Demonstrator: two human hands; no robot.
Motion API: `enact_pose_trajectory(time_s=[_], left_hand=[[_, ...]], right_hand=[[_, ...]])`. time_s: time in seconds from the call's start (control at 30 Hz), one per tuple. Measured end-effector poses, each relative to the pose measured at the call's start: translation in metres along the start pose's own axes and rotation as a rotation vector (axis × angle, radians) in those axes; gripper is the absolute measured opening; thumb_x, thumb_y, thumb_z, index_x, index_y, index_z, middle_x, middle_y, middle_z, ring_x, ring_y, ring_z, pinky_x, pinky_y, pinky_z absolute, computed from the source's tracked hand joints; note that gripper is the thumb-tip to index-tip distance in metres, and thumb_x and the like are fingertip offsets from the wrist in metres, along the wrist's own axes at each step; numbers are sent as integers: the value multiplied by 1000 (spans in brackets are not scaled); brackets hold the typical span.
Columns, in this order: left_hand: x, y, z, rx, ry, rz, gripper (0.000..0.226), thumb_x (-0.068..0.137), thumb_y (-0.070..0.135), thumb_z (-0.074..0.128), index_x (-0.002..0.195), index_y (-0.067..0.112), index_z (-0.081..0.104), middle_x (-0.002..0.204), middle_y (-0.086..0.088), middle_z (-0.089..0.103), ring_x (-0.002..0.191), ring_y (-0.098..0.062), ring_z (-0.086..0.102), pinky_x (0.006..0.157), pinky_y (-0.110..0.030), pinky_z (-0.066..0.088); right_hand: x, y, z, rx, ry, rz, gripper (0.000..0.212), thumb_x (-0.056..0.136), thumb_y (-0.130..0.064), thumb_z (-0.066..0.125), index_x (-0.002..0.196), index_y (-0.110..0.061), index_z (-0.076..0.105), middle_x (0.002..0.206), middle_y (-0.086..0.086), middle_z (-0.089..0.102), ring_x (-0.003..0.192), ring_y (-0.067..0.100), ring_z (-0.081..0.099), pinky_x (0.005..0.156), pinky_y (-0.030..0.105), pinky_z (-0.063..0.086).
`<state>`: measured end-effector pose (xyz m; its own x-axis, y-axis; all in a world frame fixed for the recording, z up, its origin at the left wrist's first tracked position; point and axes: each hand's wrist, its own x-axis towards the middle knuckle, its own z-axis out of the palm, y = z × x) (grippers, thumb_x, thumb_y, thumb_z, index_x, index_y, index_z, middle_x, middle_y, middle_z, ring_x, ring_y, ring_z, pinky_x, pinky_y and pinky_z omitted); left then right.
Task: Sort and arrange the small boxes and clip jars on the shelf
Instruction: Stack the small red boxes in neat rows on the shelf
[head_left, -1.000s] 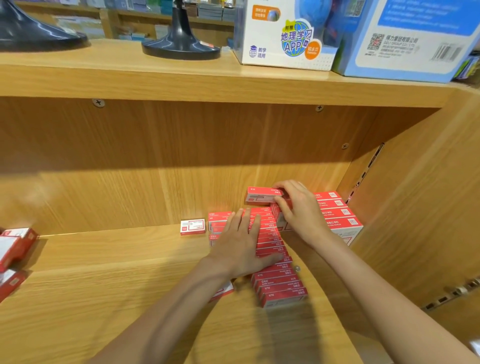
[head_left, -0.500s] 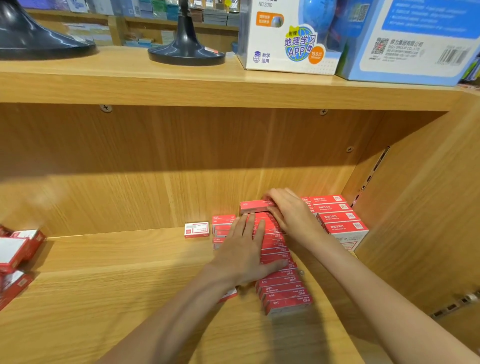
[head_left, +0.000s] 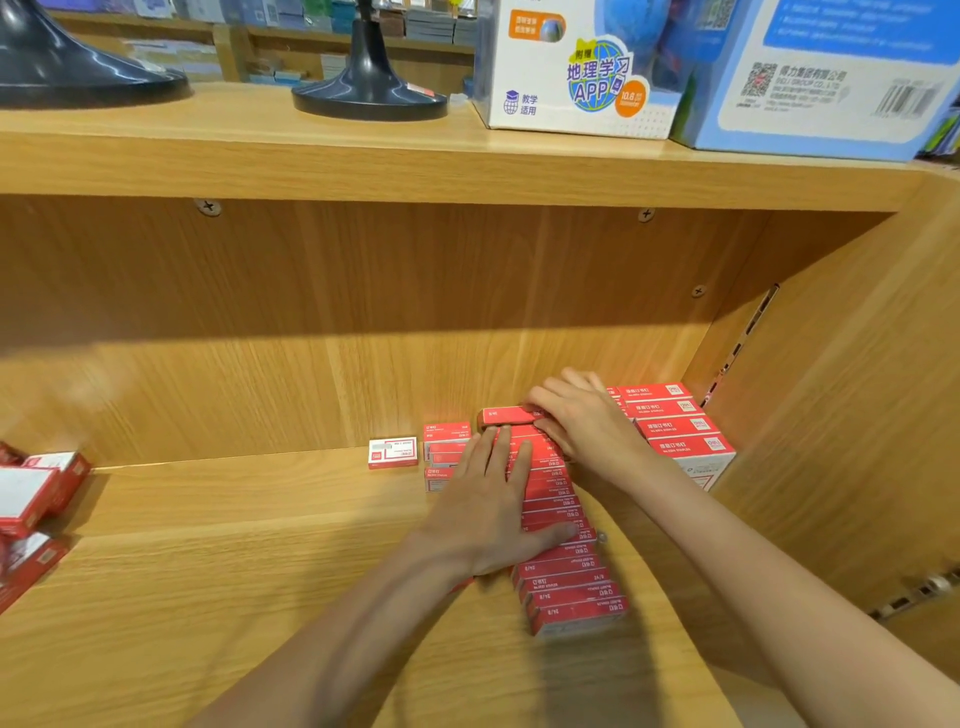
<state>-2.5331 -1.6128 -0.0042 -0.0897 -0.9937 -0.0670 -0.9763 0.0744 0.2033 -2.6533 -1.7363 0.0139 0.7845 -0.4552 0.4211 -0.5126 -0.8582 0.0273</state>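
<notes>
Shelf: wooden, with a back panel and a right side wall.

Left hand: flat, fingers straight, palm down on the row of red boxes. The thumb lies across the row. The hand presses but grips nothing.

Right hand: fingers curled round one red box, held at the far end of the row, just above it and close to the back panel.

Row: red boxes on edge, packed face to face, running from the back panel toward the front edge. About ten edges are visible in front of the left hand; the rest lie under it, so the full count cannot be told.

Stack: four larger red boxes visible, in the right rear corner, just right of the right hand.

Short pile: about three red boxes, left of the row, partly hidden by the left hand.

Single box: one, white and red, lying flat just left of the short pile.

Loose boxes: at least three, red and white, at the far left edge, well apart from the row.

Upper shelf: two black bases and two cartons.
</notes>
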Motion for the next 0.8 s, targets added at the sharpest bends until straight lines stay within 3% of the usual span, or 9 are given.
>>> enact_pose_trajectory(time_s=[0.17,0.23,0.3,0.37,0.5,0.57,0.67,0.73,0.8], left_hand=[[1,0,1,23,-17,-16,98,80,75,30,147,14,-7,153,-15,-15,140,-26,-18,110,-34,-16],[2,0,1,42,-22,-16,99,79,76,28,147,13,-7,153,-15,-15,141,-26,-18,109,-35,-16],[2,0,2,78,8,-2,104,72,82,13,147,13,-5,154,-15,-13,140,-26,-17,108,-36,-18],[3,-1,3,129,80,32,115,59,85,-7,147,11,-1,153,-15,-16,139,-25,-22,109,-41,-20],[7,-5,1,112,37,30,109,69,84,16,147,12,-7,146,-16,-33,132,-28,-36,112,-45,-17],[8,-6,-1,109,22,19,108,70,84,22,147,14,-6,146,-16,-33,133,-29,-35,113,-46,-15],[10,-7,-2,125,31,20,106,71,83,26,148,15,0,150,-18,-26,136,-31,-28,113,-46,-13],[9,-10,-1,133,79,28,109,67,87,19,148,17,2,152,-17,-19,140,-30,-20,113,-44,-14],[8,-15,2,114,152,36,114,59,89,1,148,18,3,154,-15,-11,142,-27,-11,111,-39,-14]], right_hand=[[5,-11,-8,-47,-13,79,18,86,-26,54,92,-13,65,83,2,65,87,28,52,75,43,42],[2,-11,-8,-106,-4,118,17,81,-23,65,95,-14,68,90,6,62,90,30,54,75,42,43],[-2,-12,-9,-134,-41,163,23,81,-22,67,103,-16,69,102,11,56,98,32,50,81,44,39],[-5,-16,-12,-111,-55,172,25,87,-22,57,110,-17,67,110,13,53,104,33,46,87,46,36],[-13,-18,-25,-106,-105,161,33,91,-25,50,120,-16,60,123,16,51,116,35,44,97,51,37],[-27,-20,-39,84,-142,251,46,93,-31,50,136,-16,44,140,10,38,131,26,32,108,44,30],[-56,-31,-64,393,-468,341,88,74,-63,50,146,-20,23,151,-3,19,138,13,16,115,33,18],[-78,-43,-70,410,-646,286,112,58,-76,52,148,-21,12,155,-5,4,140,8,4,117,31,11],[-94,-55,-66,371,-717,224,123,57,-70,63,148,-20,-3,153,-10,-11,139,4,-9,116,27,4]])
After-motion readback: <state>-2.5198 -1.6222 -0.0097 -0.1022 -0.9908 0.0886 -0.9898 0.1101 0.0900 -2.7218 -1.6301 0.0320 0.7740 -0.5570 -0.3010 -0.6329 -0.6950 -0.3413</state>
